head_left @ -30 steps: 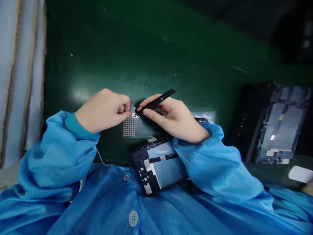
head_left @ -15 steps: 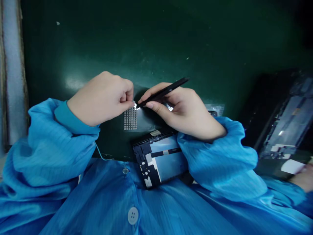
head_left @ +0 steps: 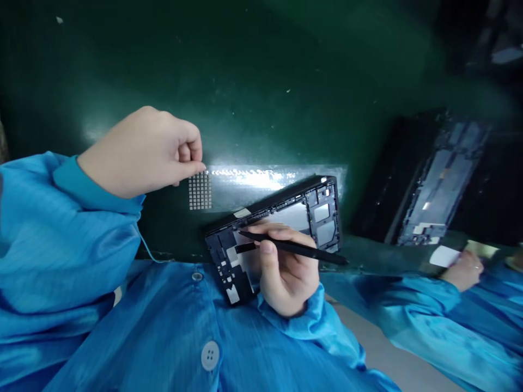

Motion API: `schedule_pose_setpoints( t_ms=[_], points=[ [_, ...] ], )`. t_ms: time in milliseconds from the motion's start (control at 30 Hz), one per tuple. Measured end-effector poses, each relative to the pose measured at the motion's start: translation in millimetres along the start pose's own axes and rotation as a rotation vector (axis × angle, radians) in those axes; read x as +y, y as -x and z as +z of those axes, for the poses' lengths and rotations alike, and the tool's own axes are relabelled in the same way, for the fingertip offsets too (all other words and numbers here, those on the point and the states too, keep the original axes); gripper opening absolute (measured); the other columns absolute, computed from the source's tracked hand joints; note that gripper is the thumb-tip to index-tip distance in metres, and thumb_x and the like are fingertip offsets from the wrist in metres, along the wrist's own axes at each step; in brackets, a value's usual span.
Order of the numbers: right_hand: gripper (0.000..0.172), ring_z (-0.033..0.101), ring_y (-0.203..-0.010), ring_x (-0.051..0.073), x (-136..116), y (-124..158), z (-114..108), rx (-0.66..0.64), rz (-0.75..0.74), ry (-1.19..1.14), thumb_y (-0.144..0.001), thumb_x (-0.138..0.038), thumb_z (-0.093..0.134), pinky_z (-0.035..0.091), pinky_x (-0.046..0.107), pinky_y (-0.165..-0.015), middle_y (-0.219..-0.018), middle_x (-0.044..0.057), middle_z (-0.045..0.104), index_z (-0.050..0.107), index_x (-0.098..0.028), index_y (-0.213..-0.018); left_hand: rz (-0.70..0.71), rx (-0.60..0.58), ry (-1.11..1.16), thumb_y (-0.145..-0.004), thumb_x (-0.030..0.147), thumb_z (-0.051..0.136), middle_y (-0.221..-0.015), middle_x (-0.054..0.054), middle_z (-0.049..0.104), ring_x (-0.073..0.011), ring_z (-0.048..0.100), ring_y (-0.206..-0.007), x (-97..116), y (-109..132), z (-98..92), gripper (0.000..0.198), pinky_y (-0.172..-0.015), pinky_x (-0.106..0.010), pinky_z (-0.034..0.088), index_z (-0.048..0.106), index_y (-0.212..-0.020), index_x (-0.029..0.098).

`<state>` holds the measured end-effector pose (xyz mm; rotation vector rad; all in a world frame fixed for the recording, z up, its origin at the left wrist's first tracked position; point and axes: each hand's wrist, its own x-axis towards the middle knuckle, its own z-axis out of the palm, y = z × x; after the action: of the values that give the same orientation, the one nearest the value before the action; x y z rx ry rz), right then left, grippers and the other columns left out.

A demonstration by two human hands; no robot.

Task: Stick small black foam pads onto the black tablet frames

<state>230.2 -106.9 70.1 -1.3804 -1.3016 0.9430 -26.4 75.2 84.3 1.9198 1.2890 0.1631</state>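
My left hand [head_left: 143,152] is closed in a pinch at the upper edge of a clear plastic sheet [head_left: 229,198], beside its block of small grey square pads [head_left: 200,190]. Black tweezers [head_left: 302,249] are gripped like a pen in my right hand [head_left: 288,272]. Their tip is over the upper left part of an opened electronic device [head_left: 229,261], a black housing with grey metal plates, like a phone or tablet. Whether the tip touches it or holds a pad, I cannot tell. The device lies tilted at the table's front edge, partly covered by my right hand.
On the green table [head_left: 253,109], more opened devices [head_left: 437,179] and dark, blurred things are at the right. A co-worker's hand [head_left: 463,270] holds a white piece [head_left: 444,256] there. Small white scraps [head_left: 59,20] dot the table.
My right hand with the tweezers has moved from the pad sheet down to the device. The left hand still pinches the sheet's edge. The view has shifted right.
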Motion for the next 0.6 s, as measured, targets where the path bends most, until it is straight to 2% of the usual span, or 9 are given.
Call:
schedule_pose_setpoints(
  t_ms=[200,300,367,467,533,600],
  points=[
    [0.023,0.085,-0.105,0.029,-2,-7,5,-0.038,-0.013,0.08,-0.111,-0.021,0.065,0.073,0.058,-0.096,-0.112,0.006,0.086,0.068,-0.038,-0.127,-0.02,-0.016,-0.022,-0.093,0.041,0.072,-0.062,0.004,0.07,-0.0153,0.065,-0.068,5,1,-1.5,0.021,-0.086,-0.035,0.052,0.079,-0.084,0.023],
    [0.029,0.085,-0.111,0.029,-11,-7,-2,-0.097,-0.012,0.071,-0.109,-0.015,0.067,0.072,0.056,-0.099,-0.117,0.007,0.086,0.071,-0.037,-0.129,-0.026,-0.008,-0.026,-0.093,0.042,0.072,-0.062,0.006,0.069,-0.0165,0.068,-0.067,7,1,-2.1,0.02,-0.084,-0.034,0.051,0.079,-0.084,0.025],
    [0.033,0.085,-0.114,0.03,-21,-19,-9,-0.167,0.031,0.108,-0.108,-0.013,0.071,0.073,0.055,-0.101,-0.122,0.007,0.086,0.074,-0.037,-0.131,-0.032,-0.005,-0.036,-0.093,0.039,0.072,-0.063,0.004,0.071,-0.0168,0.068,-0.069,9,2,-3.5,0.019,-0.082,-0.035,0.05,0.079,-0.083,0.025],
    [0.026,0.086,-0.115,0.03,-32,-62,-13,-0.299,0.028,0.184,-0.108,-0.021,0.076,0.073,0.052,-0.104,-0.125,0.006,0.087,0.077,-0.036,-0.13,-0.014,-0.02,-0.033,-0.091,0.039,0.077,-0.07,0.002,0.076,-0.0183,0.068,-0.072,8,2,-5.3,0.016,-0.077,-0.036,0.048,0.08,-0.085,0.025],
    [0.015,0.085,-0.117,0.028,-30,-101,-7,-0.442,-0.013,0.202,-0.11,-0.03,0.076,0.072,0.049,-0.109,-0.124,0.005,0.087,0.078,-0.033,-0.125,0.025,-0.025,-0.03,-0.088,0.042,0.082,-0.072,0.002,0.075,-0.0195,0.068,-0.071,5,0,-4.7,0.017,-0.074,-0.036,0.047,0.079,-0.086,0.025],
    [0.014,0.083,-0.119,0.026,-21,-136,5,-0.583,-0.028,0.18,-0.112,-0.04,0.074,0.07,0.045,-0.111,-0.125,0.005,0.085,0.078,-0.03,-0.121,0.054,-0.029,-0.039,-0.087,0.041,0.085,-0.071,0.003,0.074,-0.0204,0.069,-0.071,2,-1,-2.9,0.016,-0.074,-0.036,0.048,0.078,-0.085,0.026]
  ],
)
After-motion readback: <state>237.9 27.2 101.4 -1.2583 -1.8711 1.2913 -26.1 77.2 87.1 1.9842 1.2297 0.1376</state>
